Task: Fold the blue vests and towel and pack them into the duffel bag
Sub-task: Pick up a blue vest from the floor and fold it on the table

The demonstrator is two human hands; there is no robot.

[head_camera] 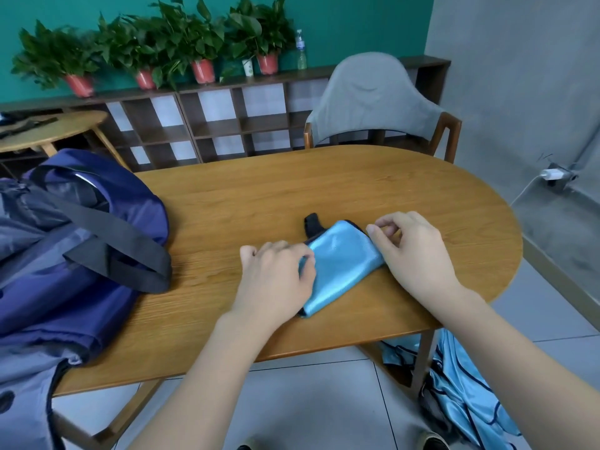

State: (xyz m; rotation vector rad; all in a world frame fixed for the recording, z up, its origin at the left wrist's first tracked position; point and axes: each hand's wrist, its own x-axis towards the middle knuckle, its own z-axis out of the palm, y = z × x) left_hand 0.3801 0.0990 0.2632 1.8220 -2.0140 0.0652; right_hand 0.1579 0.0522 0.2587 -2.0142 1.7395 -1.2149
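A small folded light-blue cloth (341,264) with a black strap at its far end lies on the wooden table (292,190). My left hand (276,274) grips the cloth's left edge with curled fingers. My right hand (412,251) rests at the cloth's right side, fingers curled, thumb and fingertips close together; whether they pinch the fabric is unclear. The navy and grey duffel bag (65,254) with black straps sits on the table's left end. More light-blue vests (461,394) hang in a heap below the table's right edge.
A grey-covered chair (380,102) stands behind the table. A shelf unit (227,118) with potted plants (156,50) runs along the green wall. A small round table (55,128) is at the far left. A charger and cable (552,175) sit by the right wall.
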